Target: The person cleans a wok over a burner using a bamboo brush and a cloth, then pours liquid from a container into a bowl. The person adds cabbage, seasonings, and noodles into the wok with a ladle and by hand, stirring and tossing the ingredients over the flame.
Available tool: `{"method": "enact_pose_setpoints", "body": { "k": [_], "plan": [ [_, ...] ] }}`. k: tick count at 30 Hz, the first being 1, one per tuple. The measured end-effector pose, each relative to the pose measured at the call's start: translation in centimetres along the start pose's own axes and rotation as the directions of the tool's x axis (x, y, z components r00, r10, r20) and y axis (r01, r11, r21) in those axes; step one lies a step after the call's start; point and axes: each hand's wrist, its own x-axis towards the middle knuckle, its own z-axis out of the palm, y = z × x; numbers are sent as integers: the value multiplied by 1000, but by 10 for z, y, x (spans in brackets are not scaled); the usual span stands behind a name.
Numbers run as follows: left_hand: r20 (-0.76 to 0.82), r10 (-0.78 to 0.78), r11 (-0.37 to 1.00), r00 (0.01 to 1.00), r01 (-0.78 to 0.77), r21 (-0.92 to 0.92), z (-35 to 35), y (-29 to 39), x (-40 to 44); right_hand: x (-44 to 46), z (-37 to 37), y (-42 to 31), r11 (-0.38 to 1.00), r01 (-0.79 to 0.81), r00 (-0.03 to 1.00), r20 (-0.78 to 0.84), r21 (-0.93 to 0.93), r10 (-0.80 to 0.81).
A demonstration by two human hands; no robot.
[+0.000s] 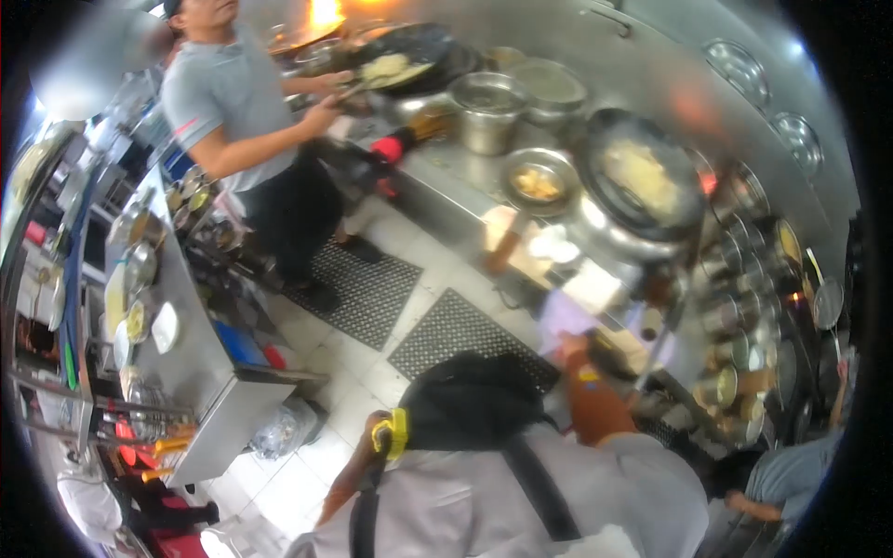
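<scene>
My right hand (574, 348) reaches forward to the counter edge and is closed on a lilac cloth (565, 317); its fingers are blurred. My left arm is bent at my side with a yellow band (398, 433) at the wrist. The left hand (379, 427) shows only in small part, beside my black apron (476, 402), and its fingers are hidden. Ahead of my right hand, a black wok (684, 163) holds pale yellowish food (642, 175). Beside it stands a metal bowl (514, 177) with orange-yellow pieces.
A co-worker (228, 102) at left handles another wok (423, 42) near flames. Metal pots (486, 112) stand between the woks. Perforated black mats (460, 344) lie on the tiled floor. A steel table (209, 372) is at left. At lower right is another person (791, 479).
</scene>
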Motion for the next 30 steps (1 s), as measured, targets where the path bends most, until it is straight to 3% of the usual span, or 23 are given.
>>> {"method": "enact_pose_setpoints", "body": {
  "k": [7,8,9,11,12,13,14,15,16,17,18,19,20,21,25,27,29,30],
  "plan": [
    [-23,60,992,998,-57,109,4,-1,16,-12,-4,-13,996,24,999,40,-91,-20],
    [-29,83,986,996,-78,150,9,-6,19,-3,-4,-2,996,61,997,47,67,-64],
    [-49,93,980,994,-82,179,12,-8,18,34,-3,19,999,46,998,41,1,-46],
    [-48,-44,996,998,48,75,7,8,-4,48,-5,25,993,110,991,86,-42,-106],
    [-53,-42,979,998,51,195,8,15,-6,46,-7,20,988,138,985,115,-69,-130],
    [-180,-126,991,976,131,14,13,16,-9,47,-12,16,979,175,979,126,-105,-162],
    [-31,-147,979,989,150,141,27,6,14,50,-6,5,966,216,968,161,-142,-192],
    [-169,-270,961,948,275,5,52,-11,34,51,6,-4,943,265,952,208,-202,-223],
    [-103,-317,935,943,292,-200,28,0,11,51,12,-9,904,325,935,239,-278,-262],
    [-85,-284,942,955,262,-208,26,12,9,51,11,-10,820,419,900,297,-389,-318],
    [-92,-280,947,956,259,-192,35,9,-4,54,-7,-1,626,553,833,395,-550,-388],
    [-98,-278,949,956,257,-181,38,-2,-10,56,-13,12,160,713,664,586,-682,-464],
    [-113,-267,952,957,243,-187,35,-15,-2,70,-21,25,-159,723,545,697,-672,-467],
    [-119,-234,953,965,204,-225,31,-12,12,72,-35,32,-278,681,526,716,-678,-458],
    [-123,-125,963,984,90,-256,6,28,60,67,-5,31,-169,643,592,625,-747,-509],
    [-58,-174,965,983,159,-207,28,-10,34,48,-1,37,-190,640,580,630,-745,-517],
    [-27,-179,968,983,171,-185,33,-16,14,48,-15,23,-212,589,630,607,-780,-484],
    [-19,-172,972,985,167,-166,34,-19,7,35,-16,13,-160,535,773,557,-829,-303]
  ]
}}
